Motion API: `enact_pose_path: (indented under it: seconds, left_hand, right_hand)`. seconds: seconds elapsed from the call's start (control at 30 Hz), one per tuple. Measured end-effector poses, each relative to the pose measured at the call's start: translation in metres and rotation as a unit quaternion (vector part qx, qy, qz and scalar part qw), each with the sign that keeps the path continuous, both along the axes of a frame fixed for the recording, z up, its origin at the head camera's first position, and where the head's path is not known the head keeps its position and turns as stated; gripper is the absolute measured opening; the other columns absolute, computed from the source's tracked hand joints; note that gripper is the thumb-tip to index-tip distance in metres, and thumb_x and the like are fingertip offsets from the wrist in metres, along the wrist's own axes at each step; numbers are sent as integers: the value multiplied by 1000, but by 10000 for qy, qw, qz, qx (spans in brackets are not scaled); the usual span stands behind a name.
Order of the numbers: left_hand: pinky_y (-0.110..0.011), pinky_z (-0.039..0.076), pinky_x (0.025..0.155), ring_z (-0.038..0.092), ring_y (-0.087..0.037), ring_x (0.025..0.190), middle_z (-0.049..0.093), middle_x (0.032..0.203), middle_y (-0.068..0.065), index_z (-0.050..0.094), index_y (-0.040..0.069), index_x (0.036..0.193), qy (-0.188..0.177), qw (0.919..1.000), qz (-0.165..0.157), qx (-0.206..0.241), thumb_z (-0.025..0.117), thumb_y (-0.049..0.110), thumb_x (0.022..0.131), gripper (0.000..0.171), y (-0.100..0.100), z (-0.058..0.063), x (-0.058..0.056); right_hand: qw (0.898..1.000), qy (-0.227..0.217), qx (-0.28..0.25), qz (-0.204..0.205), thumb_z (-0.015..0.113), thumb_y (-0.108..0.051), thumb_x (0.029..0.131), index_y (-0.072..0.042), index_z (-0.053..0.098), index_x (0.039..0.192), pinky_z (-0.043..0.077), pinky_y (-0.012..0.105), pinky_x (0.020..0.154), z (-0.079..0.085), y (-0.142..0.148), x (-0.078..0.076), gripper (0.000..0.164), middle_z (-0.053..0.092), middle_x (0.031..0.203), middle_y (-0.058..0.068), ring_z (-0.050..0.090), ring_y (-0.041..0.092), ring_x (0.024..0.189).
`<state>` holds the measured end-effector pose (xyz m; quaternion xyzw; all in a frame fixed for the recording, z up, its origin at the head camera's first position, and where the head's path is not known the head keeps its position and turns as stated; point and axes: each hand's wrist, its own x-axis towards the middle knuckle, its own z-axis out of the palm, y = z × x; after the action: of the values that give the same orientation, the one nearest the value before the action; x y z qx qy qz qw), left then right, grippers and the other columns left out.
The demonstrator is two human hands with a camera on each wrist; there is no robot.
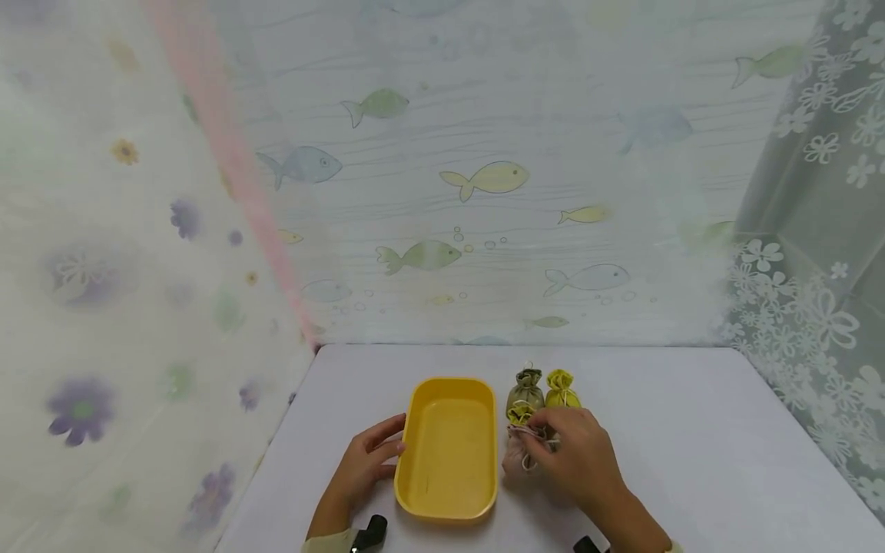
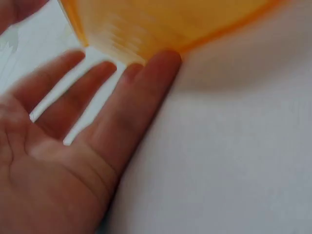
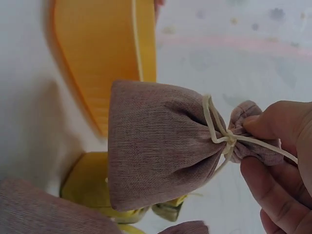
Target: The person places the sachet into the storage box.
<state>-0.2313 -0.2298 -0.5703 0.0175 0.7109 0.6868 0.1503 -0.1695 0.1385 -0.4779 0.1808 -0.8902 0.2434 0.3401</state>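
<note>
A person's R grip [image 1: 572, 455] pinches a mauve drawstring bag [image 3: 156, 144] by its gathered neck, thumb one side, fingers the other, at 3 o'clock of a yellow tray [image 1: 445, 461] on a white desk [image 1: 691, 445]. The neck is prob. chosen b/c it's the narrowest part & leaves the full body free below; a cream cord [image 3: 261, 142] cinches it. From here, can't tell if the bag's base meets the desk.

At the tray's 9 o'clock, the L grip [image 1: 366, 457] is loosely spread, fingers nearly straight, tips against the side w/o wrapping it, presumably to steady the tray.

Approx. 2 o'clock, an olive bag [image 1: 524, 398] & a yellow bag [image 1: 561, 393] stand close together, necks up, which likely makes each easy to reach; a yellow-topped bag [image 1: 520, 415] sits in front, partly hidden. R wrist view: a second mauve bag [image 3: 48, 209] at the held one's 8 o'clock, cut off by the frame. A fish-print curtain [image 1: 484, 230] hangs at 12 o'clock.
</note>
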Motion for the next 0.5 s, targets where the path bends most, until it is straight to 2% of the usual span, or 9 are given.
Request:
enact_pose_path:
  seconds: [0.13, 0.27, 0.4, 0.5]
  left_hand:
    - [-42, 63, 90, 65, -25, 124, 52, 155, -12, 47, 19, 157, 68, 9996, 238, -154, 74, 44, 94, 73, 3, 1, -5]
    - [-41, 62, 92, 65, -24, 125, 55, 153, -9, 49, 25, 155, 95, 9985, 432, -326, 76, 50, 91, 74, 10, 3, -11]
    - [-41, 62, 94, 64, -25, 125, 56, 151, -9, 53, 32, 152, 235, 9975, 362, -551, 76, 50, 90, 68, 14, 4, -16]
    - [-40, 62, 93, 65, -24, 122, 57, 150, -9, 56, 34, 150, 205, 9976, 243, -616, 77, 48, 91, 64, 13, 3, -18]
  right_hand:
    - [9996, 215, -37, 168, 89, -23, 77, -23, 71, 88, 59, 38, 78, 9, -4, -3, 20, 67, 81, -15, 62, 4, 77]
    - [9984, 397, -131, 382, 89, -21, 76, -22, 71, 87, 57, 36, 72, 18, -8, -8, 21, 66, 79, -15, 60, 4, 73]
    - [9975, 328, -258, 572, 89, -23, 79, -23, 71, 88, 52, 29, 66, 25, -14, -15, 19, 65, 79, -15, 57, 2, 69]
    - [9964, 354, -341, 695, 89, -22, 80, -21, 71, 88, 51, 27, 64, 26, -19, -20, 19, 66, 80, -13, 58, 3, 69]
